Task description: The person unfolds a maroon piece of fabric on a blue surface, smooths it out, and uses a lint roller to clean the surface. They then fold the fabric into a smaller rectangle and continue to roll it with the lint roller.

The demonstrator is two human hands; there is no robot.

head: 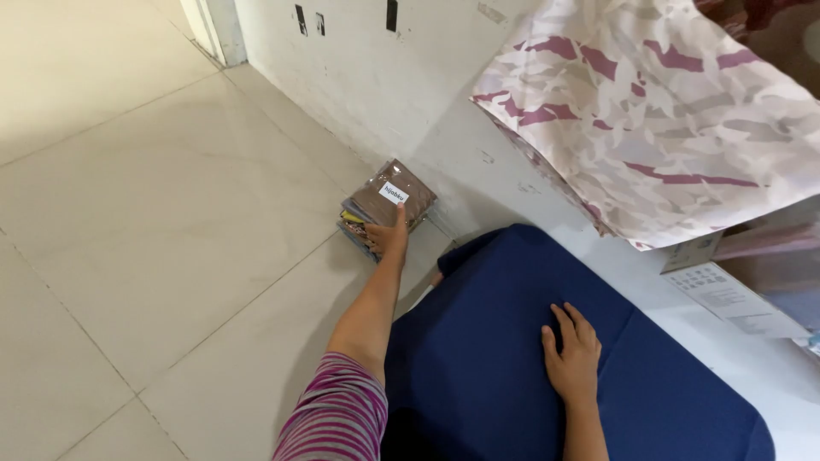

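A stack of flat plastic-wrapped packets [389, 201], brown on top with a small white label, lies on the tiled floor against the white wall. My left hand [389, 237] reaches far forward and rests on the near edge of that stack, fingers on the top packet. My right hand [572, 352] lies flat, fingers slightly spread, on a dark blue cloth [504, 324] spread low in front of me. My left forearm shows a pink and grey striped sleeve.
A cream cloth with pink and grey patches [658, 111] hangs over something at the upper right. A printed paper sheet [726, 294] and cardboard lie at the right edge. Pale floor tiles [145, 213] stretch to the left; a scuffed white wall [384, 77] runs behind.
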